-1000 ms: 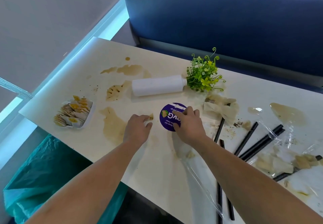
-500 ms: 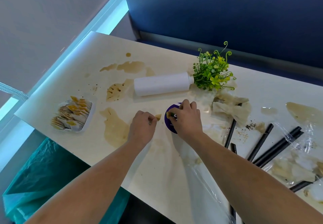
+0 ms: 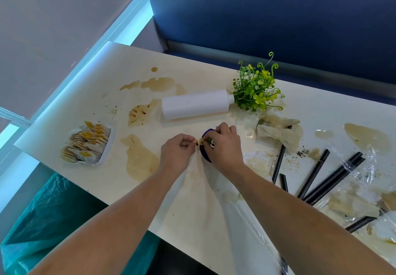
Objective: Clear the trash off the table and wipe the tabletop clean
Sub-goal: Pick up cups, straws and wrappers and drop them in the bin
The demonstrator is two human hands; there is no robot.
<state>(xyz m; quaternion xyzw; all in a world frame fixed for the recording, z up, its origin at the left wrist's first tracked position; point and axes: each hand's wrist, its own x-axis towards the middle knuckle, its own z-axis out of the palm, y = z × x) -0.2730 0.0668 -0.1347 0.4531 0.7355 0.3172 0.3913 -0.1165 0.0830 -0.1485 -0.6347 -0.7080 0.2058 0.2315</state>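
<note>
Since a second ago our two hands have drawn together over the middle of the table (image 3: 102, 77); then they lay apart, the right flat on the purple round sticker (image 3: 205, 148), and now they meet at its left edge. Our left hand (image 3: 177, 152) is clenched, pinching a small tan scrap (image 3: 196, 141) between thumb and forefinger; our right hand (image 3: 224, 146) is curled over the sticker, fingertips nipping a second brownish bit at its rim; whether it grips the sticker itself we cannot tell. We judge this as gathering small litter, early in the job; nothing has yet reached the green bin bag (image 3: 42, 214) hanging below the table edge at 7 o'clock.

Much remains: the toppled white bottle (image 3: 196, 104) with its plastic sprigs (image 3: 255, 91) at 12 o'clock; the crumpled stained napkin (image 3: 278, 134) at 2 o'clock; black straws (image 3: 312, 173) and clear wrappers (image 3: 364, 163) at 3 o'clock; the tray of sachets (image 3: 89, 146) at 9 o'clock; brown spills (image 3: 139, 159) across the top, still unwiped.
</note>
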